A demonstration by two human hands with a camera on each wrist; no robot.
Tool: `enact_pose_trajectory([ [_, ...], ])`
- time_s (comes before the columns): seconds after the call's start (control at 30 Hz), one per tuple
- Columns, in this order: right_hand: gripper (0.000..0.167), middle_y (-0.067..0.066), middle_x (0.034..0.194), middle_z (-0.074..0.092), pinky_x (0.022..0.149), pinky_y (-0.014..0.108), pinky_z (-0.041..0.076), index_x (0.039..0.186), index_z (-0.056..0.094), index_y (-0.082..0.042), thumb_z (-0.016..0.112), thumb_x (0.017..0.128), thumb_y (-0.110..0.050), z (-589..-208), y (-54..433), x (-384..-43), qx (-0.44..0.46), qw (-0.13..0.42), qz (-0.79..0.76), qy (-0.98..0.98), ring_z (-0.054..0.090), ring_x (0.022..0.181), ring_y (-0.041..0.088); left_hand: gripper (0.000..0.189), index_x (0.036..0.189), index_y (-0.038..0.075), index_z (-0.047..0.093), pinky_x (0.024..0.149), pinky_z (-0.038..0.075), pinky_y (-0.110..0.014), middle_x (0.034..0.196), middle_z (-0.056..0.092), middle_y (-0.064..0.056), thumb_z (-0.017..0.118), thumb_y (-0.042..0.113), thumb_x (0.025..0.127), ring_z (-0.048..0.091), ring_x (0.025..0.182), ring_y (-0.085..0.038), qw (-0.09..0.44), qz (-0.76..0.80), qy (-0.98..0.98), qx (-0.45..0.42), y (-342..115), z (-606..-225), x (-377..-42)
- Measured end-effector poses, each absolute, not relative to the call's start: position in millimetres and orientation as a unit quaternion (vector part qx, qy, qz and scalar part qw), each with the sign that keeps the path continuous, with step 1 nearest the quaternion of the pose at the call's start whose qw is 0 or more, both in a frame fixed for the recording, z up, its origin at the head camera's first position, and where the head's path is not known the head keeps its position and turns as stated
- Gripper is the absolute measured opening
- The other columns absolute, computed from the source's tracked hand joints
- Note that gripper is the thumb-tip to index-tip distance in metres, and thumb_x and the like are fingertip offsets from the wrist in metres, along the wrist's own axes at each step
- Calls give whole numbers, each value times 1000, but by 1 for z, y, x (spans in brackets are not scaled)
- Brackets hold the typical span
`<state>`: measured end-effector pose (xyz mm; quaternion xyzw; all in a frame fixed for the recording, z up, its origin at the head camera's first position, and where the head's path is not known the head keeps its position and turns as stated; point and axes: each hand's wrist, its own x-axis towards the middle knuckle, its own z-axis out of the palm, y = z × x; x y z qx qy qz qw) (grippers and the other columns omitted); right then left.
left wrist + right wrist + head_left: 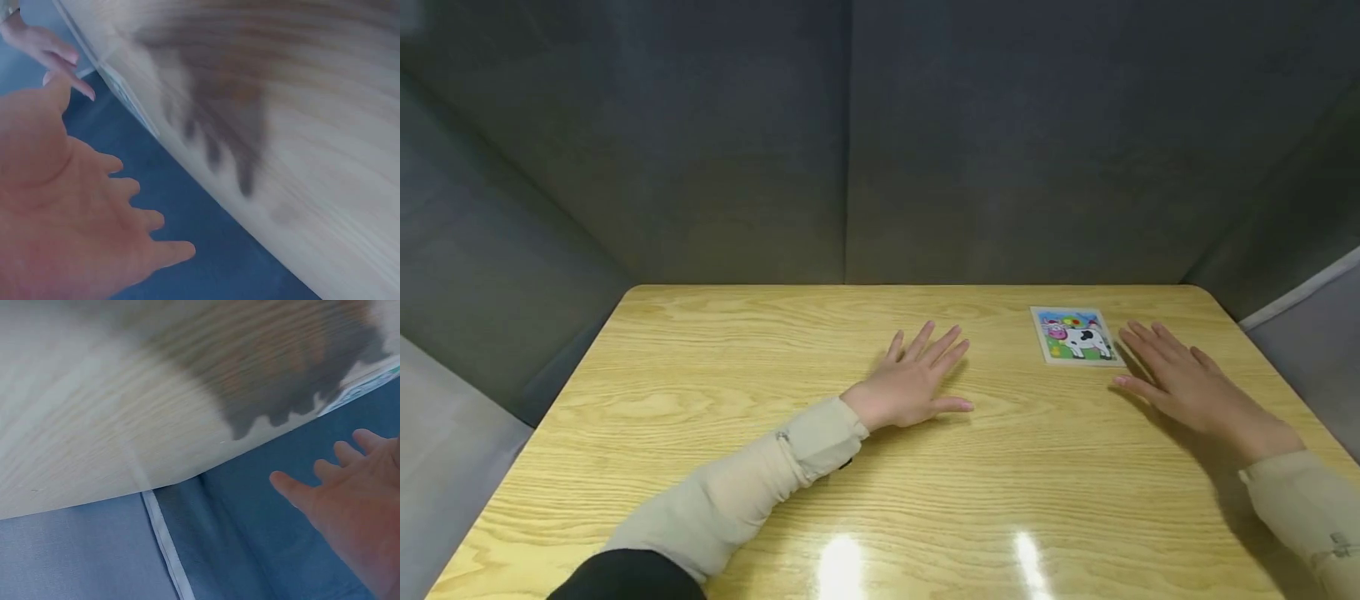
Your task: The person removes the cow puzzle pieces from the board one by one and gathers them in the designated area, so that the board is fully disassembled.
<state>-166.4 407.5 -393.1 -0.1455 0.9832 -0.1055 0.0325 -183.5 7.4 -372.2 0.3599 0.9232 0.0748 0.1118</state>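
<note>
A square cow picture puzzle (pixel 1078 337) with a pale border lies flat at the back right of the wooden table. My right hand (pixel 1187 385) hovers just right of it, fingers straight and thumb apart, holding nothing. Left of the puzzle, over the middle of the table, my left hand (pixel 913 385) is spread palm down with nothing in it. In the left wrist view the left palm (pixel 69 206) shows bare above the wood, its shadow beside it. The right wrist view shows the right hand's straight fingers (pixel 290 486) and a sliver of the puzzle (pixel 362 389).
The wooden table (pixel 700 375) has rounded back corners. Dark grey fabric panels (pixel 737 150) stand right behind its back edge, with lighter fabric (pixel 452 467) along the left side. Light glares off the wood near the front.
</note>
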Motion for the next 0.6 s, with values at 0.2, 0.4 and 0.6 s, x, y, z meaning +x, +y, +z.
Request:
enact_pose_trajectory([
  [0.2,82,19,163,5,104,75,8,159,6,-11,48,100,-49,-391,410,-184,-135,62,-113,982,-6,148,37,82,159,24,2,117,-1,-54,162,-15,7,34,66,97,-18,147,-23,131,62,915,376,52,-377,-188],
  [0.4,78,18,163,8,104,74,8,159,7,-16,46,101,-50,-399,421,-203,-141,68,-111,981,-1,148,39,82,158,31,-5,118,-2,-49,162,-15,12,28,71,94,-17,147,-18,155,26,915,372,96,-387,-190],
  [0.6,75,18,162,13,102,75,12,159,11,-17,44,101,-50,-409,426,-215,-155,64,-100,981,6,147,41,82,158,32,-3,119,2,-47,163,-10,14,26,73,93,-12,148,-18,159,-1,915,370,121,-396,-192],
])
